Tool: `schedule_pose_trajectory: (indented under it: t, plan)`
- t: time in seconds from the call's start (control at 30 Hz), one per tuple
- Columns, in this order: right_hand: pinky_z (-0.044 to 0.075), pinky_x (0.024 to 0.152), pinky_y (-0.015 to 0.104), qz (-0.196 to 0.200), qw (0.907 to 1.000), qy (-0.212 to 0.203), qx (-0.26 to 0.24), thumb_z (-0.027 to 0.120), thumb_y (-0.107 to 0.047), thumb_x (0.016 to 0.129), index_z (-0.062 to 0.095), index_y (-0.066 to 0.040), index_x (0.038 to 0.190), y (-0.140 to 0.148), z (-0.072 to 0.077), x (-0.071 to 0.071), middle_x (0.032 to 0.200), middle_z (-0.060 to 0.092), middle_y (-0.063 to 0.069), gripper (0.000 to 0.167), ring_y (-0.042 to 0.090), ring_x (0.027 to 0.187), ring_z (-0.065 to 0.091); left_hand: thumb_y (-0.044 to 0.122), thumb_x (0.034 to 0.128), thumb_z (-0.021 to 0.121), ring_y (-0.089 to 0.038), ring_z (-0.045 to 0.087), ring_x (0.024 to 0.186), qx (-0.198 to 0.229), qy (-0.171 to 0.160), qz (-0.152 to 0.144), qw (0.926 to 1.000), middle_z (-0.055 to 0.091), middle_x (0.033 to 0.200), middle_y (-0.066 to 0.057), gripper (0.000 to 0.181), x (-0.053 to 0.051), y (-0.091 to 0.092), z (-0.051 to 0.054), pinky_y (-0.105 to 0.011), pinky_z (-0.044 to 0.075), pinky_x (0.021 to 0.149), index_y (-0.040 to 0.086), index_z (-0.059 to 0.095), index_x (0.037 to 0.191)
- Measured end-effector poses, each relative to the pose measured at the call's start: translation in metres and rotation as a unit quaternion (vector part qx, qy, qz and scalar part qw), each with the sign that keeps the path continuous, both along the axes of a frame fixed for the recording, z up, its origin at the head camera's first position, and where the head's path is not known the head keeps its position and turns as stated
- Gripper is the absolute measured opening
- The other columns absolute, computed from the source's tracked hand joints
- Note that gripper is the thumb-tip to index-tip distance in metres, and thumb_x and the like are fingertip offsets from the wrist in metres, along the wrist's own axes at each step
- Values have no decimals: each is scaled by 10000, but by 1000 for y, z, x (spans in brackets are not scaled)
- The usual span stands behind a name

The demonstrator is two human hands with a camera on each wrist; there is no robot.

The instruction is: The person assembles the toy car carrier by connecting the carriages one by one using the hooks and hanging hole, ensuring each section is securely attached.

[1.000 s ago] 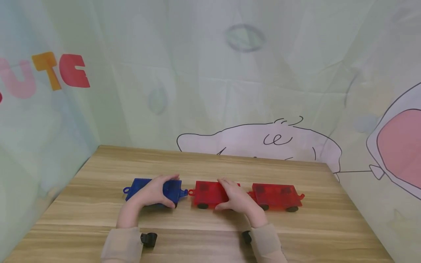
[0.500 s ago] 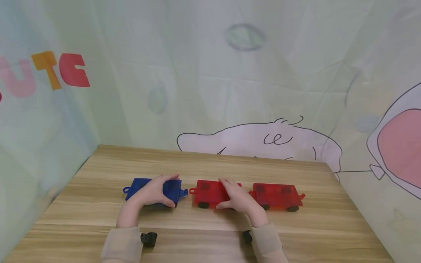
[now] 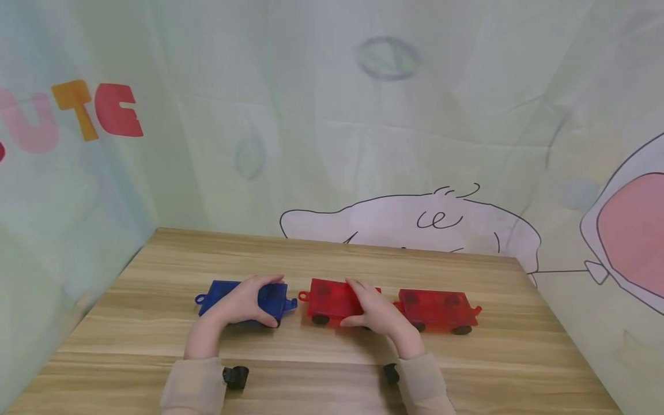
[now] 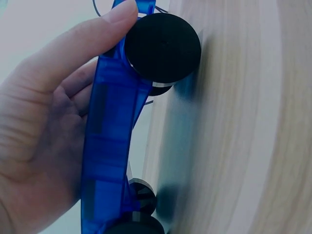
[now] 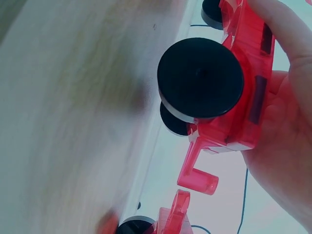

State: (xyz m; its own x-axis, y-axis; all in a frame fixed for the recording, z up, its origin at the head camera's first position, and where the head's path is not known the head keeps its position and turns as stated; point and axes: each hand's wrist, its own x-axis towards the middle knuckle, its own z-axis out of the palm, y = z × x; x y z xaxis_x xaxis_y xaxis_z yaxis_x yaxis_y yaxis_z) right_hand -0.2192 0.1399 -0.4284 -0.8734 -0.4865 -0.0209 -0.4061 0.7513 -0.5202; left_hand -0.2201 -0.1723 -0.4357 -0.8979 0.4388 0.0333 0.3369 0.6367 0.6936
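Note:
The left hand (image 3: pixel 240 302) grips a blue wheeled car (image 3: pixel 271 298) by its long sides, thumb in front and fingers behind. In the left wrist view the thumb presses the blue car (image 4: pixel 109 131) beside a black wheel. The right hand (image 3: pixel 377 311) holds the middle red car (image 3: pixel 332 300) the same way; its ring end faces the blue car's hook, apart from it. In the right wrist view the wheels of the held red car (image 5: pixel 239 112) look raised off the table, and its hook hangs apart from the ring of another red car (image 5: pixel 171 222).
The other red car (image 3: pixel 438 309) stands at the right on the wooden table (image 3: pixel 321 374), its ring end near the right hand. A printed cloth (image 3: pixel 332 144) hangs behind and at the sides. Black wrist devices show at both cuffs.
The middle red car has risen, its ring end moving up and slightly right, away from the table. The blue car and left hand have barely moved.

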Motion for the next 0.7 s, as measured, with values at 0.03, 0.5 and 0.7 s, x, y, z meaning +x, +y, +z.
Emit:
schedule_pose_trajectory:
  t: [0.03,0.5,0.7]
  plan:
    - [389,1113,506,11,10000,3,-3,806,-261,809,375,1,1476,0,0,0,1482,417,221,835,386,1368,408,253,664,899,-447,414,1342,-3,-4,0,10000,500,1430,-228,924,0,0,0,-620,338,1088,-39,446,1416]
    - [400,1108,492,121,9999,39,-33,799,-287,816,371,-17,1483,-2,2,1,1485,422,193,837,365,1367,414,257,677,896,-448,411,1347,39,-93,20,9999,500,1432,-227,920,1,3,1,-622,335,1092,-35,440,1421]
    - [404,1104,494,153,9999,21,-19,796,-289,819,372,-16,1481,-5,2,1,1484,420,193,833,367,1370,406,256,681,894,-444,406,1353,24,-138,50,9999,493,1440,-224,921,1,3,2,-618,334,1096,-30,435,1427]
